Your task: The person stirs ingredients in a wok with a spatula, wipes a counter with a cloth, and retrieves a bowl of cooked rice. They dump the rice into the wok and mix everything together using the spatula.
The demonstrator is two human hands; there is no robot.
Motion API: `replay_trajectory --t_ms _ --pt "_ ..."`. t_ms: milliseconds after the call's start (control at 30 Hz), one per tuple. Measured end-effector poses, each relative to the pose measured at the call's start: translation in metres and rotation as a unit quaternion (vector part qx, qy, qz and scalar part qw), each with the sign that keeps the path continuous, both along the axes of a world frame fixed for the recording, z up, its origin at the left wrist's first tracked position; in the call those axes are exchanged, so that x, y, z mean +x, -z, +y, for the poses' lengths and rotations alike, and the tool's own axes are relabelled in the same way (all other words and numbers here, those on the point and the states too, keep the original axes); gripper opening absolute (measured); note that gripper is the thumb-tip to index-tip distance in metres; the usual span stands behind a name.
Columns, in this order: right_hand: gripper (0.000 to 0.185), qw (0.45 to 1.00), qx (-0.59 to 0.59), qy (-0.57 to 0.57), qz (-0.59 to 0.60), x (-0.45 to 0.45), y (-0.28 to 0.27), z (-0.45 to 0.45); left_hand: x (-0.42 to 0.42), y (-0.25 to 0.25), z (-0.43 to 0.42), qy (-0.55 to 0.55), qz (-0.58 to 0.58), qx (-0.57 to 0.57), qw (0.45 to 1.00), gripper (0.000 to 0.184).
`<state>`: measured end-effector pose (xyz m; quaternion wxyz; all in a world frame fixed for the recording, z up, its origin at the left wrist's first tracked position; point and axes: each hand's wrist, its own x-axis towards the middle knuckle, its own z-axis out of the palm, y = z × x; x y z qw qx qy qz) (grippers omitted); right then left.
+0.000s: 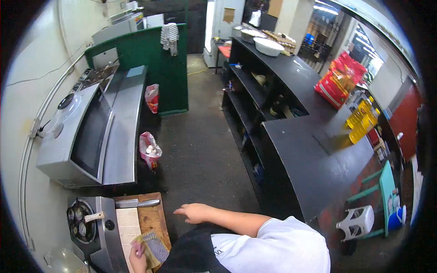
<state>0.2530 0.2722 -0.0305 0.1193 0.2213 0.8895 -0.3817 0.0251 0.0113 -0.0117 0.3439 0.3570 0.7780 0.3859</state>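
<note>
At the bottom, my left hand [138,258] is closed on a thin yellow and grey patterned cloth [155,245], held over the wooden board [152,218]. Across the board's far end lies a knife [136,203] with a dark handle. Beside it, a pale flat strip [129,227] runs along the board's left side. My right hand [193,213] is out over the floor, just right of the board. It holds nothing and its fingers are stretched to the left.
Left of the board stands a stove [102,243] bearing a dark pan with round hollows [82,223]. A microwave [75,141] sits on the steel counter [123,136]. Oil bottles [364,127] and a red bag [340,79] stand on the black counter [314,136]; a white stool [357,222] is at right.
</note>
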Motion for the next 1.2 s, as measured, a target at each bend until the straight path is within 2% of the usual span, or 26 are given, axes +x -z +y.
replay_trajectory --t_ms 67,133,233,267,333,367,400,433,467,500,533,567,600,633,667,733,800,900,933,1000,1033,1067,1167,1200 --pt "0.073 0.993 -0.005 -0.017 0.118 -0.034 -0.01 0.003 -0.005 -0.02 0.027 0.011 0.173 -0.052 0.984 0.019" --pt "0.078 0.972 0.001 -0.057 0.227 -0.058 -0.021 0.004 0.013 -0.052 0.05 0.025 0.182 -0.053 0.982 0.02" --pt "0.085 0.965 0.01 -0.143 0.219 -0.095 -0.047 -0.002 0.01 -0.08 0.058 0.066 0.183 -0.07 0.978 0.024" --pt "0.079 0.956 0.018 -0.172 0.236 -0.11 -0.038 -0.004 0.006 -0.089 0.058 0.069 0.186 -0.056 0.979 0.024" --pt "0.045 0.929 -0.056 -0.23 0.286 -0.14 -0.019 -0.006 -0.003 -0.104 0.053 0.073 0.199 -0.034 0.977 0.025" --pt "0.037 0.923 -0.12 -0.24 0.277 -0.151 -0.027 -0.009 -0.009 -0.108 0.045 0.077 0.204 -0.026 0.976 0.025" --pt "0.041 0.922 -0.14 -0.27 0.239 -0.161 -0.034 -0.011 -0.015 -0.109 0.03 0.038 0.16 0.064 0.984 0.032" --pt "0.035 0.932 -0.2 -0.25 0.171 -0.164 -0.051 -0.018 -0.018 -0.106 0.014 0.002 0.119 0.158 0.98 0.039" --pt "0.032 0.924 -0.256 -0.232 0.164 -0.169 -0.04 -0.024 -0.024 -0.099 -0.012 -0.102 -0.045 0.211 0.971 0.048" --pt "0.028 0.915 -0.311 -0.209 0.151 -0.173 -0.03 -0.032 -0.021 -0.086 -0.032 -0.17 -0.193 0.295 0.92 0.056" --pt "0.025 0.895 -0.373 -0.17 0.175 -0.176 -0.042 -0.045 -0.019 -0.073 -0.051 -0.237 -0.323 0.384 0.832 0.066" --pt "0.023 0.871 -0.433 -0.125 0.195 -0.183 -0.06 -0.059 -0.012 -0.06 -0.059 -0.259 -0.422 0.492 0.716 0.072" --pt "0.025 0.875 -0.439 -0.122 0.164 -0.196 -0.061 -0.065 -0.002 -0.045 -0.062 -0.263 -0.5 0.588 0.579 0.078" --pt "0.029 0.834 -0.526 -0.084 0.148 -0.205 -0.067 -0.077 0.01 -0.026 -0.053 -0.395 -0.442 0.582 0.557 0.095" --pt "0.032 0.827 -0.546 -0.07 0.116 -0.217 -0.061 -0.084 0.02 -0.017 -0.057 -0.323 -0.471 0.6 0.561 0.087" --pt "0.038 0.816 -0.572 -0.056 0.06 -0.235 -0.052 -0.098 0.03 -0.002 -0.062 -0.293 -0.468 0.582 0.597 0.07" --pt "0.044 0.801 -0.597 -0.05 -0.001 -0.233 -0.048 -0.113 0.041 0.0 -0.066 -0.394 -0.415 0.497 0.652 0.054" --pt "0.052 0.809 -0.572 -0.13 0.024 -0.23 -0.054 -0.132 0.045 -0.007 -0.075 -0.435 -0.339 0.472 0.688 0.044" --pt "0.056 0.81 -0.566 -0.143 0.047 -0.227 -0.062 -0.137 0.048 -0.013 -0.078 -0.463 -0.326 0.472 0.676 0.042" --pt "0.053 0.837 -0.483 -0.231 0.109 -0.227 -0.063 -0.14 0.057 -0.025 -0.083 -0.517 -0.303 0.465 0.651 0.04" --pt "0.052 0.844 -0.439 -0.273 0.142 -0.229 -0.064 -0.14 0.062 -0.022 -0.09 -0.512 -0.272 0.475 0.662 0.037" --pt "0.035 0.851 -0.432 -0.278 0.111 -0.224 -0.085 -0.139 0.07 -0.017 -0.099 -0.506 -0.24 0.483 0.673 0.034" --pt "0.018 0.731 -0.441 -0.469 0.227 -0.231 -0.11 -0.142 0.08 -0.027 -0.117 -0.423 -0.153 0.508 0.734 0.028" --pt "0.01 0.753 -0.43 -0.449 0.216 -0.229 -0.113 -0.147 0.083 -0.034 -0.12 -0.417 -0.149 0.508 0.739 0.028"
